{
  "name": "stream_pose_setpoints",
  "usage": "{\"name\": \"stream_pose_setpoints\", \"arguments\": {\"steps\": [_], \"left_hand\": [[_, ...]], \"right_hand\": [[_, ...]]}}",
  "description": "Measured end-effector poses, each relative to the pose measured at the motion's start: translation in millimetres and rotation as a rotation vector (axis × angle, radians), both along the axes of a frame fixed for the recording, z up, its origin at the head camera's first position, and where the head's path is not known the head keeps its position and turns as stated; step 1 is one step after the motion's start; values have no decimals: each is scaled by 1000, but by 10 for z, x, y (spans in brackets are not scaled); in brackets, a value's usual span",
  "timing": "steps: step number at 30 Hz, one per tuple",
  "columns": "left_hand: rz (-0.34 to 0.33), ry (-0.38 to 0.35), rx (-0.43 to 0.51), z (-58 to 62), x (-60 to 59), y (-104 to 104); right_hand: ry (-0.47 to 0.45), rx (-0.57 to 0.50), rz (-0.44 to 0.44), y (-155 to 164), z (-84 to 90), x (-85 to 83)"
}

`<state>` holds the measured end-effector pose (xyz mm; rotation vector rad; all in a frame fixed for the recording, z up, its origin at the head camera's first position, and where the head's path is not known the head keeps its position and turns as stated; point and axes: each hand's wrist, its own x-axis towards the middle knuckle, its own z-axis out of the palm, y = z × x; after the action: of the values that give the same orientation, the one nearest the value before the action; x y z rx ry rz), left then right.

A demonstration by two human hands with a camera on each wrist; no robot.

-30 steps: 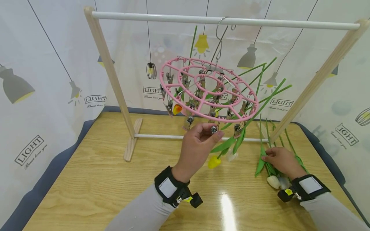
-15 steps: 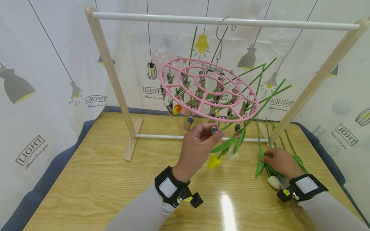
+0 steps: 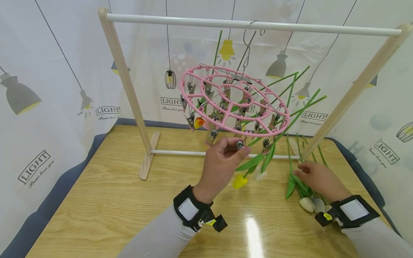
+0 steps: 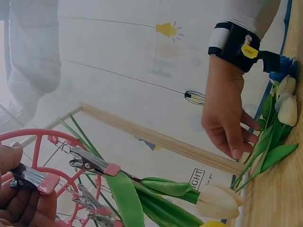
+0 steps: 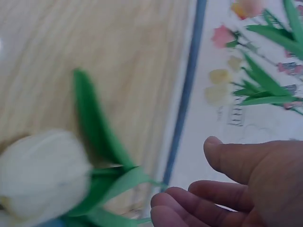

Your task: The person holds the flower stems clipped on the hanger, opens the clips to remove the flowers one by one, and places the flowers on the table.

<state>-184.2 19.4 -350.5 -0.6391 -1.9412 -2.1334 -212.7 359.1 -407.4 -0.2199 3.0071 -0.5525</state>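
A pink round clip hanger hangs by its metal hook from a white rail. My left hand pinches one of its metal clips, whose pink-tipped end shows in the left wrist view. Other clips hold artificial tulips head down, among them a yellow tulip and a white tulip. At the right, my right hand is over several tulips on the table, nearest to their green leaves. Its thumb and fingers stand apart in the right wrist view, beside a white tulip head.
The rack has wooden legs, a white top rail and a low white bar. It stands on a wooden table. A blue flower lies among the loose tulips. Behind hangs a lamp-printed cloth.
My right hand has shifted slightly over the loose tulips, and its wrist has moved right, uncovering more of the flower heads. The left hand keeps its hold on the clip.
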Motion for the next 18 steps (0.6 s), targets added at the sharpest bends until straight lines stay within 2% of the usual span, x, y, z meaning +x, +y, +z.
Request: {"name": "stream_pose_setpoints", "arguments": {"steps": [4, 10, 14, 18], "left_hand": [[1, -5, 3, -2, -6, 1], [-1, 4, 8, 1, -1, -3], [-1, 8, 10, 3, -1, -6], [1, 9, 10, 1, -11, -10]], "right_hand": [[27, -55, -8, -141, 289, 77], [81, -236, 11, -337, 605, 226], [190, -353, 43, -504, 678, 340], [272, -498, 87, -668, 646, 396]]}}
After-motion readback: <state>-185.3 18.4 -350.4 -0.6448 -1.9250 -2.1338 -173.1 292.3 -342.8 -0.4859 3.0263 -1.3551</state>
